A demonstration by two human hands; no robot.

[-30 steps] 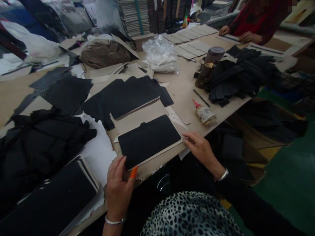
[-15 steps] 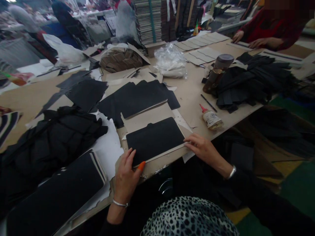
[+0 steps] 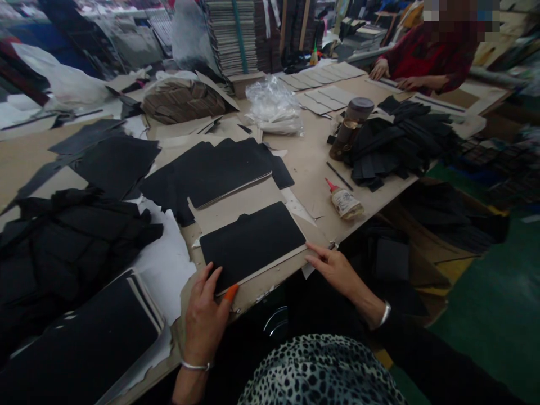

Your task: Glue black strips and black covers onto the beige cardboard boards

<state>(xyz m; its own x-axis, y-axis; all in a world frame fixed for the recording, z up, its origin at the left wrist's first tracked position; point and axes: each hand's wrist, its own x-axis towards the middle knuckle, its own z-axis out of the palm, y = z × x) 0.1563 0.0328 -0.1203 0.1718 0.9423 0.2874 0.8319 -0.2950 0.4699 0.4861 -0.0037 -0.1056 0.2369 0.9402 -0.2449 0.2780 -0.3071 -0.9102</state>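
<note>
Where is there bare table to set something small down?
The widest bare patch of table lies between the clear plastic bag, the fanned black sheets, the dark stick and the brown jar. A narrower gap lies between the red-tipped bottle and the right hand. It's crowded at left with heaped black cloth, and beside the jar with dark strips.

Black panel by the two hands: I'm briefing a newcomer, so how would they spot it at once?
Find the brown worktable, then its near edge. There the black panel lies between the left hand and the right hand, with a beige strip showing along its near side. Unlike the overlapping black sheets beyond it, it lies apart.
</note>
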